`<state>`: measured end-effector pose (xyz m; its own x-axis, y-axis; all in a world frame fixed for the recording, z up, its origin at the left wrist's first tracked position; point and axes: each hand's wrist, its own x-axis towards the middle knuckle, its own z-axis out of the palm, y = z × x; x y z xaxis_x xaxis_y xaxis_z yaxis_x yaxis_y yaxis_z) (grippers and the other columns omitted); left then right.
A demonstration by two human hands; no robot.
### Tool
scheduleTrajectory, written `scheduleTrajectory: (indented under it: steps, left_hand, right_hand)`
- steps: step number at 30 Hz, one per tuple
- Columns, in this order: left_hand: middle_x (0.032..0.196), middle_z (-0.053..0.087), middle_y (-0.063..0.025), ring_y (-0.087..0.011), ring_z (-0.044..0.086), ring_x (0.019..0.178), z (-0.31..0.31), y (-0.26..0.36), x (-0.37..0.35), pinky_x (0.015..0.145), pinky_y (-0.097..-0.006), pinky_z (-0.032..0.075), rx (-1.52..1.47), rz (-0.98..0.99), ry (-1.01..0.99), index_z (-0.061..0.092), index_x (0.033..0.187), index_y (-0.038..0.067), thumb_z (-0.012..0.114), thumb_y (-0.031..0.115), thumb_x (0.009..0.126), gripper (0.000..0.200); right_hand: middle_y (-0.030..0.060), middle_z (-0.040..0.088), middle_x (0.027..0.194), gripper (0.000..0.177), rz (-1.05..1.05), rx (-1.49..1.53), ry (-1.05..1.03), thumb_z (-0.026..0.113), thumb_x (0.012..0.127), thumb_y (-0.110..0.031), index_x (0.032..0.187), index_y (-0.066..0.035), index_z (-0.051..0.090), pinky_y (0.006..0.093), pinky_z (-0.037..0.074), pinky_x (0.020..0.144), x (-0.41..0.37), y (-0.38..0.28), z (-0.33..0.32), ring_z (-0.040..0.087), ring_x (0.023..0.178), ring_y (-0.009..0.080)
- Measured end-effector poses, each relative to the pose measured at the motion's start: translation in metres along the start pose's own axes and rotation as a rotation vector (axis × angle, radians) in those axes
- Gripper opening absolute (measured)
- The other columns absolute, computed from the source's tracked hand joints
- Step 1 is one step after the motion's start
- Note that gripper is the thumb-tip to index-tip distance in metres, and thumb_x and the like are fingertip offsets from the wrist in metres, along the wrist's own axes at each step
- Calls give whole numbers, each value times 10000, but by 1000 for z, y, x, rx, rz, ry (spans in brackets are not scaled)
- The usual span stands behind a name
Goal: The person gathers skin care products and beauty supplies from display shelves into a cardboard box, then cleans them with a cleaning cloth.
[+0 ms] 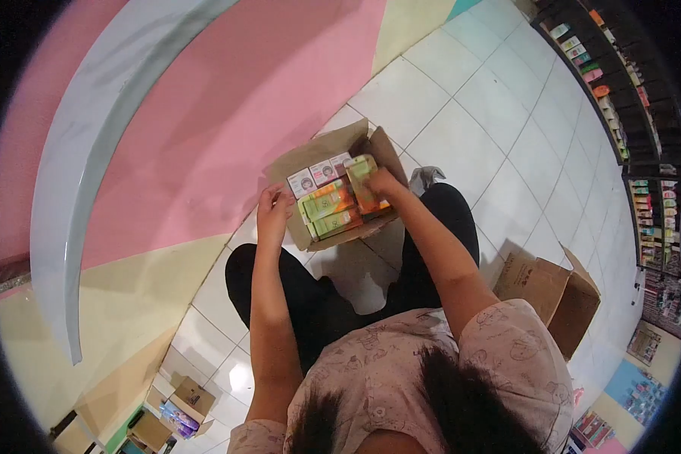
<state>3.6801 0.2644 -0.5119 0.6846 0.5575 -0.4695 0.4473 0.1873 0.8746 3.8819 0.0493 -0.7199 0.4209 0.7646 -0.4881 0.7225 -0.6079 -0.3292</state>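
On the floor, box (321,155): gripped at its edge by the left hand (274,208).
Right hand (384,181): clenched around a green packet (362,172).
Care: best set flush against the other packets (331,212).

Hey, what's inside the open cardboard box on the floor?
Inside the cardboard box: green-and-orange cartons and a row of small pale packs. The right hand grips one carton; the left hand rests at the box's edge. Anything beneath that top layer is covered.
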Motion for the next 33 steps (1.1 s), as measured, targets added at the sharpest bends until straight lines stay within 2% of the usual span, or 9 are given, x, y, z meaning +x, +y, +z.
scheduleTrajectory:
  steps: [1, 3, 7, 9, 19, 24, 25, 28, 33]
  left_hand:
    - [1067, 617, -60, -156, 588, 968, 1, -1, 1, 804, -313, 458, -3, 10, -21, 517, 1197, 97, 533, 253, 924, 315]
    - [1056, 621, -57, -152, 589, 962, 3, -1, 5, 805, -313, 458, -7, 14, -33, 521, 1192, 98, 529, 255, 929, 306]
    - [1038, 628, -50, -146, 591, 951, 5, -4, 7, 802, -306, 455, -3, 32, -55, 533, 1177, 97, 528, 267, 936, 295]
    - [1010, 629, -69, -149, 600, 916, 7, -1, 6, 753, -290, 465, -3, 34, -44, 547, 1163, 74, 522, 229, 934, 277]
    - [984, 632, -81, -149, 606, 858, 10, -2, 5, 734, -281, 468, -30, 83, -39, 569, 1124, 48, 540, 248, 940, 273]
    - [911, 634, -62, -134, 597, 827, 9, -11, -17, 751, -271, 470, -7, 375, 100, 591, 1024, 15, 534, 137, 931, 164]
    - [901, 633, -62, -135, 597, 824, 5, -9, -32, 752, -271, 471, -2, 369, 80, 590, 1017, 11, 526, 112, 927, 149]
    - [881, 630, -70, -145, 600, 812, -1, 26, -77, 751, -275, 476, 179, 360, -22, 590, 1007, 8, 511, 50, 908, 133]
    - [909, 635, -76, -160, 605, 828, 1, 135, -180, 760, -277, 478, 365, 357, -257, 588, 1037, 26, 517, -13, 869, 187]
  right_hand:
    - [203, 649, 1016, 279, 76, -89, 34, 625, 807, -173, 1012, 17, 631, 402, 501, 795, 7, 8, 20, 636, 921, 323]
    - [203, 628, 1107, 345, 573, 542, 205, 556, 851, -240, 1093, -2, 620, 410, 473, 891, 14, -19, 46, 616, 1020, 334]
    - [242, 649, 976, 302, 500, 497, 260, 639, 755, -208, 927, 40, 650, 425, 508, 830, -50, -68, -39, 635, 959, 374]
    - [250, 651, 945, 286, 397, 281, 129, 623, 761, -203, 901, 44, 653, 428, 524, 799, -48, -66, -43, 643, 935, 371]
    - [233, 661, 823, 199, 332, 201, 208, 551, 791, -141, 826, 10, 676, 440, 542, 704, -55, -62, -22, 667, 784, 364]
    - [233, 658, 860, 218, 145, 91, 278, 571, 800, -193, 835, -6, 677, 445, 528, 718, -91, -60, -70, 655, 795, 364]
    - [217, 664, 876, 275, 416, 420, 294, 588, 809, -250, 882, 0, 676, 426, 520, 741, -116, -79, -108, 649, 817, 357]
    - [205, 669, 876, 346, 490, 634, 309, 609, 802, -315, 920, 4, 678, 412, 511, 761, -165, -83, -169, 648, 846, 350]
    - [145, 688, 843, 261, 419, 1097, 597, 594, 844, -205, 945, 30, 645, 330, 530, 663, -252, -85, -253, 675, 712, 203]
